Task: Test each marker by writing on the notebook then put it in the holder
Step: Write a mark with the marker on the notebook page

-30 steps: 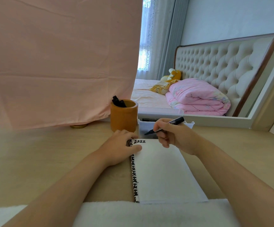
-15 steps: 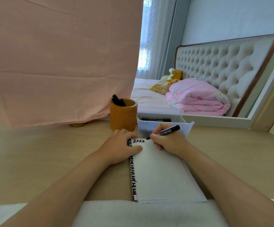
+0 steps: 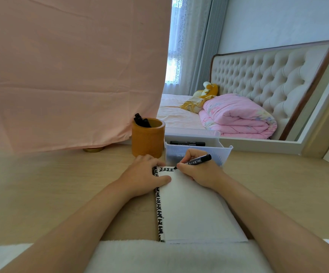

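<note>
A white notebook (image 3: 191, 209) with a black-patterned spine lies open on the wooden desk. Black characters are written along its top edge. My left hand (image 3: 143, 179) lies flat on the top left corner and presses the page down. My right hand (image 3: 198, 171) grips a black marker (image 3: 196, 161) with its tip touching the paper just right of the written characters. An orange-brown cylindrical holder (image 3: 148, 139) stands behind the notebook with several black markers in it. A clear plastic box (image 3: 198, 149) behind my right hand holds another black marker (image 3: 187, 143).
A pink cloth (image 3: 71, 71) hangs down to the desk at the back left, with a gold round base (image 3: 93, 149) under its edge. A large mirror (image 3: 258, 85) stands at the back right. A white fluffy fabric (image 3: 159, 257) covers the near edge.
My right hand has come down from above the plastic box to the page, and the marker tip now touches the paper. The left hand has stayed on the corner.
</note>
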{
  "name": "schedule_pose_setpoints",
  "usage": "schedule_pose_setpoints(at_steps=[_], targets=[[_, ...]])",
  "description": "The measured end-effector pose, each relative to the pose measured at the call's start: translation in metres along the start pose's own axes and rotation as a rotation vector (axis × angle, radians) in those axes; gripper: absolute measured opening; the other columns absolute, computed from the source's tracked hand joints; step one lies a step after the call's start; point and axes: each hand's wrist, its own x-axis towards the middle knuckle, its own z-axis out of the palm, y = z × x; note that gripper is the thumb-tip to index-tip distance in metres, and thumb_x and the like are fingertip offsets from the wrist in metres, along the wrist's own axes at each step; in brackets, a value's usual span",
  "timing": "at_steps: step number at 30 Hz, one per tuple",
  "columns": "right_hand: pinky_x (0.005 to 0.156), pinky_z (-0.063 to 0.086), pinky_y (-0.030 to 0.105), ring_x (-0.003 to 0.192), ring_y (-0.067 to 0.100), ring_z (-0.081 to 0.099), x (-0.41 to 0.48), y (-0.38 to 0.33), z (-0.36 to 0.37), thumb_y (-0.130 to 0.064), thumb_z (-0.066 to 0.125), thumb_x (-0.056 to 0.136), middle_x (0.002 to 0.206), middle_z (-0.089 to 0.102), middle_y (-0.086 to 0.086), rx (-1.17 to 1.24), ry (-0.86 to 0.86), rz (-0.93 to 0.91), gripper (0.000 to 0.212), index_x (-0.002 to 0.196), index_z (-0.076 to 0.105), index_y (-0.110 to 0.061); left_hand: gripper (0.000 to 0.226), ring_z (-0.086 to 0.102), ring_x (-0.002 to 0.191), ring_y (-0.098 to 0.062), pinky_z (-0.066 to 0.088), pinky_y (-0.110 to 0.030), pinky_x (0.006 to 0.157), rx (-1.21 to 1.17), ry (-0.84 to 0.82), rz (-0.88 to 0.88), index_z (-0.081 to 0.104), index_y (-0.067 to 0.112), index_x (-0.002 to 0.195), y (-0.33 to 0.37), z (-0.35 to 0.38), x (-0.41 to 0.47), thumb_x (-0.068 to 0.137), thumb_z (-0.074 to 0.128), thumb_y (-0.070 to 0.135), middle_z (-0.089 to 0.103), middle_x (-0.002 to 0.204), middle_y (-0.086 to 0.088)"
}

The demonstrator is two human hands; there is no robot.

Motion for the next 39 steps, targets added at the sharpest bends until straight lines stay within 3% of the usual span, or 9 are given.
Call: schedule_pose_setpoints(at_steps=[3,10,21,39], targets=[[0.055,0.043,0.019,0.058,0.004,0.054,0.0012,0.0014,0.001,-0.018,0.074,0.08,0.071,0.069,0.002,-0.057,0.008,-0.029,0.022,0.064,0.059,-0.02,0.049,0.035,0.122,-0.01,0.035,-0.031,0.1,0.001,0.003,-0.001,0.055,0.041,0.128,-0.0003,0.0005,-0.0002,0.083,0.064,0.057,0.049,0.125,0.011],[0.056,0.04,0.021,0.058,0.006,0.051,0.0009,0.0037,0.0016,-0.014,0.072,0.08,0.065,0.062,-0.004,-0.105,0.016,-0.074,0.028,0.063,0.052,-0.023,0.05,0.035,0.121,-0.009,0.034,-0.029,0.094,0.012,-0.005,-0.007,0.054,0.04,0.13,0.0011,0.0,-0.001,0.084,0.063,0.057,0.048,0.126,0.011],[0.054,0.039,0.016,0.055,0.002,0.05,0.0014,0.0057,-0.0009,-0.013,0.073,0.08,0.06,0.062,-0.01,-0.045,-0.007,-0.094,0.031,0.059,0.053,-0.026,0.049,0.035,0.121,-0.009,0.034,-0.03,0.099,-0.008,0.006,-0.001,0.056,0.04,0.129,-0.0005,0.001,-0.0006,0.083,0.064,0.056,0.049,0.124,0.011],[0.057,0.042,0.016,0.062,0.005,0.056,0.0002,0.0025,-0.0023,-0.016,0.075,0.082,0.069,0.066,-0.005,-0.049,-0.061,-0.113,0.025,0.065,0.058,-0.024,0.048,0.036,0.122,-0.011,0.036,-0.032,0.1,0.002,-0.003,0.002,0.054,0.042,0.128,0.0008,-0.001,-0.0018,0.084,0.063,0.057,0.048,0.126,0.01]])
